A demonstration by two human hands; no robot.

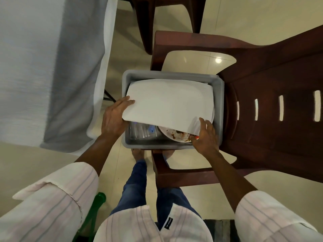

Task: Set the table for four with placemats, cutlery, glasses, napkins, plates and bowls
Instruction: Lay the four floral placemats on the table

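Head view. The left hand [114,117] and right hand [205,135] each grip an edge of a white placemat [167,103], held over the grey tub [174,74] on a brown chair [262,102]. Glasses [139,131] and a soiled plate [174,135] lie inside the tub. The visible part of the cloth-covered desk [43,67] shows nothing laid, so the task looks barely begun. The clothing tag [168,222] is illegible.

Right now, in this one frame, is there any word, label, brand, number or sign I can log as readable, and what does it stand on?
No text here can be read.
On the hem of the shirt, a black tag: a small pale mark, too small to read.
In the grey tub, a plastic bottle: no legible label.
Over the tub, the white sheet: blank on the side shown.
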